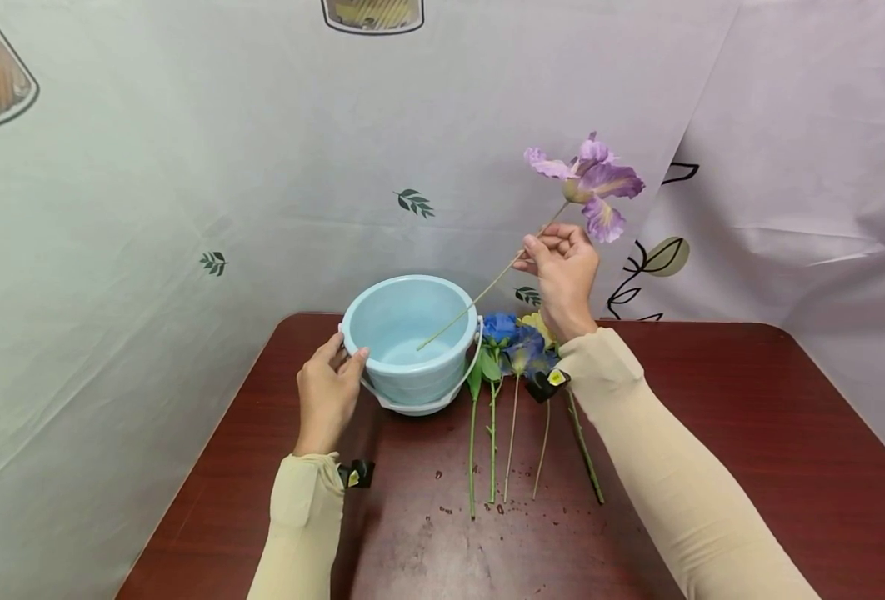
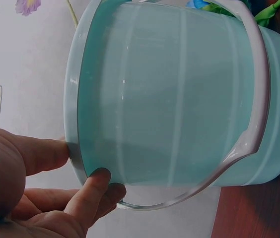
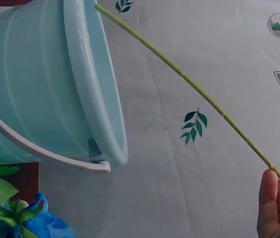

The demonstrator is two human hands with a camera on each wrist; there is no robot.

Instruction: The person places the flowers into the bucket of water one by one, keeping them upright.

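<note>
A light blue bucket [image 1: 420,385] with a pale handle [image 2: 261,94] stands upright at the table's far edge. My left hand [image 1: 328,396] holds its left side, with the thumb at the rim [image 2: 72,99] and the fingers against the side near the handle's end. Above and right of the bucket, my right hand [image 1: 566,271] pinches the thin stem [image 3: 197,87] of a purple iris [image 1: 600,179]. The iris slants, bloom up to the right, and its stem's lower end overlaps the bucket's opening in the head view. No flowers show inside the bucket.
Right of the bucket, several cut flowers lie on the dark red table [image 1: 742,417], stems toward me: a blue rose [image 1: 499,327], a dark blue bloom [image 1: 523,348] and a yellow one [image 1: 538,325]. Small dark specks dot the table near the stems. A printed cloth [image 1: 277,167] hangs behind.
</note>
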